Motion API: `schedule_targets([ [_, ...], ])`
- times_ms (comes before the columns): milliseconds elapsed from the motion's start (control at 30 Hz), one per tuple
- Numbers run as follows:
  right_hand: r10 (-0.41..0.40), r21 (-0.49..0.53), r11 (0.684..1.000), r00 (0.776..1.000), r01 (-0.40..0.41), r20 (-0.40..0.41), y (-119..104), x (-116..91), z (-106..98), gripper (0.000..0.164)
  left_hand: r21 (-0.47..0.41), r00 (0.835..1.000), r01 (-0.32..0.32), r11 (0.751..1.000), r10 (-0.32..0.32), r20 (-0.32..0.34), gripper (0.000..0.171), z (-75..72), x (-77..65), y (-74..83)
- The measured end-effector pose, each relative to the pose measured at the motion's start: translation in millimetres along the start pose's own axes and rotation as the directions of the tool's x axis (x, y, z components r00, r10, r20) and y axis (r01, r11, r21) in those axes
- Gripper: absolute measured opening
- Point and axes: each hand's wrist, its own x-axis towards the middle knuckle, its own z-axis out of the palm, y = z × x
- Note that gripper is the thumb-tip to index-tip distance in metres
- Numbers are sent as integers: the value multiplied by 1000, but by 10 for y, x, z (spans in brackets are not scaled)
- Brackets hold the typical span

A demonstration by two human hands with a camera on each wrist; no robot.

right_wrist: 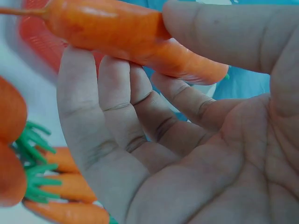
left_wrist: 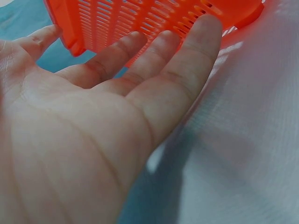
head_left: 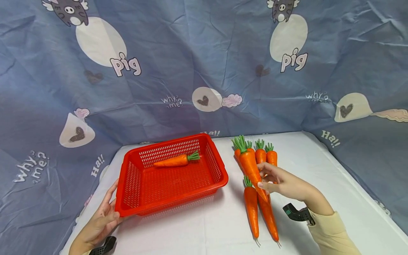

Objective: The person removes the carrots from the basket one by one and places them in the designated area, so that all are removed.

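My right hand (head_left: 280, 182) pinches an orange carrot (head_left: 250, 164) between thumb and fingers, its green top pointing up and away. The held carrot (right_wrist: 112, 25) crosses the top of the right wrist view. It overlaps other carrots on the table, including a front carrot (head_left: 251, 209) and another front carrot (head_left: 269, 219). My left hand (head_left: 102, 219) touches the near left side of a red plastic basket (head_left: 172, 209). In the left wrist view, its extended fingers (left_wrist: 187, 70) meet the slotted outer wall. One carrot (head_left: 175, 161) lies inside the basket, along the far wall.
Behind the held carrot lie several more carrots (head_left: 260, 154), tops toward the back. A white cloth (head_left: 191, 233) covers the table. A blue printed curtain (head_left: 178, 63) hangs along the back and sides.
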Motion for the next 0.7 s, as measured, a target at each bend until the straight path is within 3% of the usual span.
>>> schedule_targets([
  [300, 40, 90, 995, 998, -37, -37, 205, -311, -22, 58, 6, 1000, 10, 1000, -10, -16, 96, -2, 6, -4],
  [700, 88, 141, 987, 995, -82, -39, 502, -611, -9, 54, -57, 999, -14, 998, 16, 31, 97, -11, 8, -4],
])
